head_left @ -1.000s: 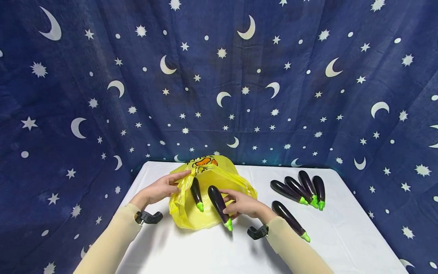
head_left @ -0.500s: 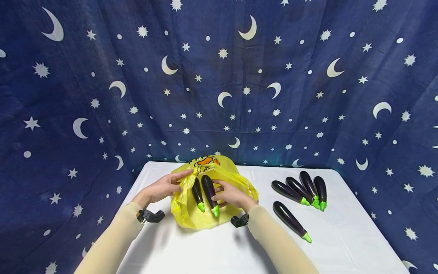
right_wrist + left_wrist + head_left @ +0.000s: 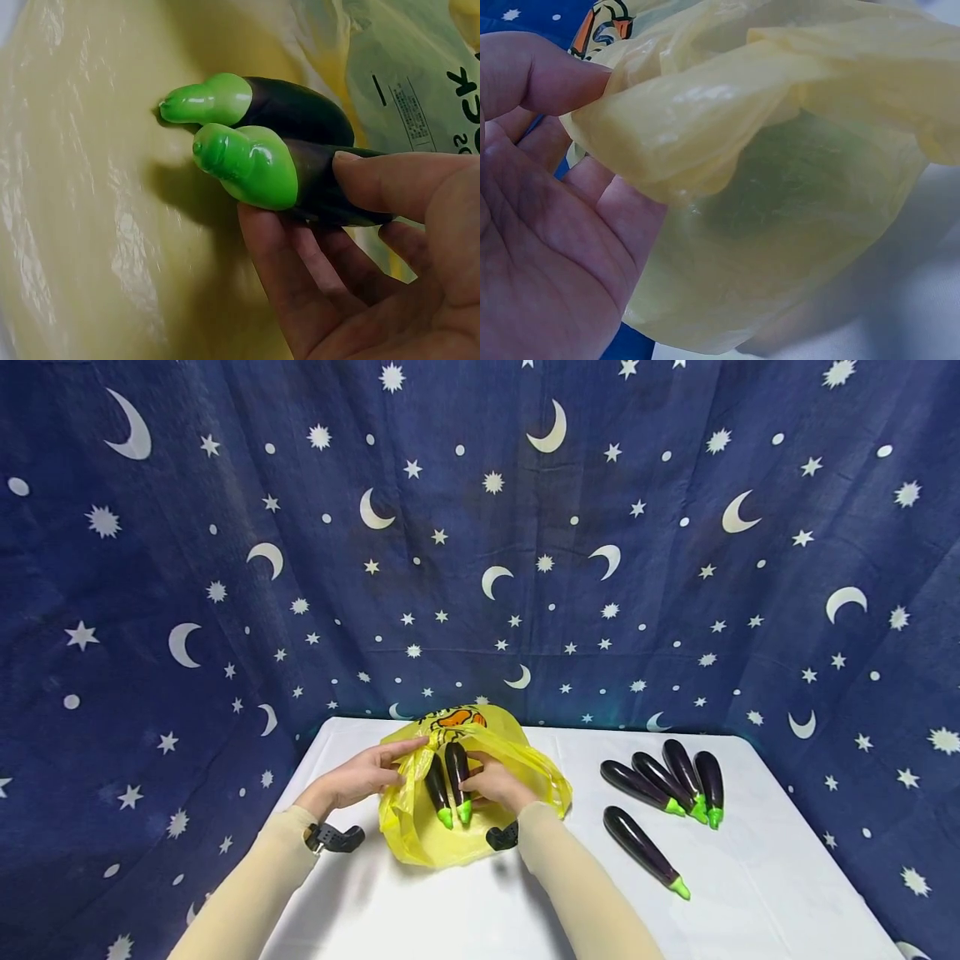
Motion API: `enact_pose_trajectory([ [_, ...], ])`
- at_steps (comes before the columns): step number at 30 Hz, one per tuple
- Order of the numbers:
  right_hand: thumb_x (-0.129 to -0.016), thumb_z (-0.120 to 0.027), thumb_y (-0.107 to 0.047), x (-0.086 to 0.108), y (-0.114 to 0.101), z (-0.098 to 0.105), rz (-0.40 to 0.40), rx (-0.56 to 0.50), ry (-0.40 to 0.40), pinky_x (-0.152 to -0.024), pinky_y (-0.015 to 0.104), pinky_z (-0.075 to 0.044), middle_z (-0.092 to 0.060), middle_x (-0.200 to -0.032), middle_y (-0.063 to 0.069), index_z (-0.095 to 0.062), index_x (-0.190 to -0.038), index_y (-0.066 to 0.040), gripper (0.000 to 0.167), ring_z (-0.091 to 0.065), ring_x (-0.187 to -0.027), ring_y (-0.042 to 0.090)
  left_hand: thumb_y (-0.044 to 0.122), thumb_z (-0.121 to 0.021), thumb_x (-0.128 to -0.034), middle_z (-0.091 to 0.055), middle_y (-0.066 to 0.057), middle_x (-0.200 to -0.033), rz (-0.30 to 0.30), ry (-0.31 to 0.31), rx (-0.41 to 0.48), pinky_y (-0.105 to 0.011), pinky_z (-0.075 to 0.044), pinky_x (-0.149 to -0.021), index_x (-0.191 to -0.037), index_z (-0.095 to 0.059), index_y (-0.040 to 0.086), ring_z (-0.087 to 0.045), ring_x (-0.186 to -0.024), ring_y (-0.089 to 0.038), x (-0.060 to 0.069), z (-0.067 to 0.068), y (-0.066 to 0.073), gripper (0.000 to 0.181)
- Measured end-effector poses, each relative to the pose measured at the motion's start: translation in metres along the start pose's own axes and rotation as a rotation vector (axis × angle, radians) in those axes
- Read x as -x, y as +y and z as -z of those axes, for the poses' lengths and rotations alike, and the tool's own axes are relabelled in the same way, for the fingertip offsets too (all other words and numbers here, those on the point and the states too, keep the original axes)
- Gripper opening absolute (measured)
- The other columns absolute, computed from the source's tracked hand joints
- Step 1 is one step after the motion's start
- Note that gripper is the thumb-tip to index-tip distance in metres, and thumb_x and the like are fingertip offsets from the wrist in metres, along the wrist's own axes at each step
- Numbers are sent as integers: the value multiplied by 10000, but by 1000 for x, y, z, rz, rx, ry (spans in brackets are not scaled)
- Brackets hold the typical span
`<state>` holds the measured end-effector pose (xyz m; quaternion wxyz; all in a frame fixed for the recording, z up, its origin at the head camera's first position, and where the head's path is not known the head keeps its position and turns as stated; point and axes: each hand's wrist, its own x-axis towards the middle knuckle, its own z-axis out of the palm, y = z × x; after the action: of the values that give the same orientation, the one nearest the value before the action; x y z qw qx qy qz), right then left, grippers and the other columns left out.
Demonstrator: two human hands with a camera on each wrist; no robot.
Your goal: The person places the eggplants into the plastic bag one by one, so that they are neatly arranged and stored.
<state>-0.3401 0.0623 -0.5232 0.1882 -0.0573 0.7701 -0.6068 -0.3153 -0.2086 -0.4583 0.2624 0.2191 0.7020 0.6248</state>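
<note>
Now the right hand (image 3: 497, 781) pinches a glossy eggplant (image 3: 454, 767) inside the mouth of the yellow plastic bag (image 3: 433, 847).
The left hand (image 3: 362, 775) pinches the bag's left edge; a lip held wide should help. Best to lower the eggplant gently alongside the second eggplant (image 3: 437, 788), on its left, before letting go.

Dark blue curtain (image 3: 480, 543), printed with white crescents, stars, starbursts and dots, fills upper frame and drops down left and right edges; white cloth-covered table (image 3: 420, 910) spreads from lower centre toward lower right.
</note>
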Motion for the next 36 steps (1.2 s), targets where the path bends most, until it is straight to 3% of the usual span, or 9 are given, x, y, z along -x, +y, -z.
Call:
enact_pose_trajectory([
  [14, -867, -710, 38, -8, 3, -14, -4, -20, 0, -712, 448, -610, -625, -1044, 175, -409, -1543, -56, 746, -676, -825, 288, -106, -528, -898, -234, -119, -1666, 9, 11, -10, -370, -548, -923, -1613, -344, 160, -563, -1217, -241, 1, -2, 0, 786],
  [27, -887, -734, -18, -9, 1, -25, -24, 20, 25, -754, 462, -604, -617, -1126, 179, -405, -1534, -22, 726, -653, -870, 273, -112, -524, -896, -229, -126, -1666, 0, 1, -23, -362, -550, -919, -1617, -331, 155, -553, -1227, -211, 1, 1, -2, 793],
  [36, -893, -725, -3, -9, 2, -31, -5, 12, 14, -765, 473, -602, -628, -1083, 166, -439, -1505, -9, 675, -659, -865, 275, -108, -521, -901, -216, -122, -1672, 6, -6, -13, -375, -539, -944, -1623, -315, 154, -536, -1263, -202, -1, 2, -5, 795],
])
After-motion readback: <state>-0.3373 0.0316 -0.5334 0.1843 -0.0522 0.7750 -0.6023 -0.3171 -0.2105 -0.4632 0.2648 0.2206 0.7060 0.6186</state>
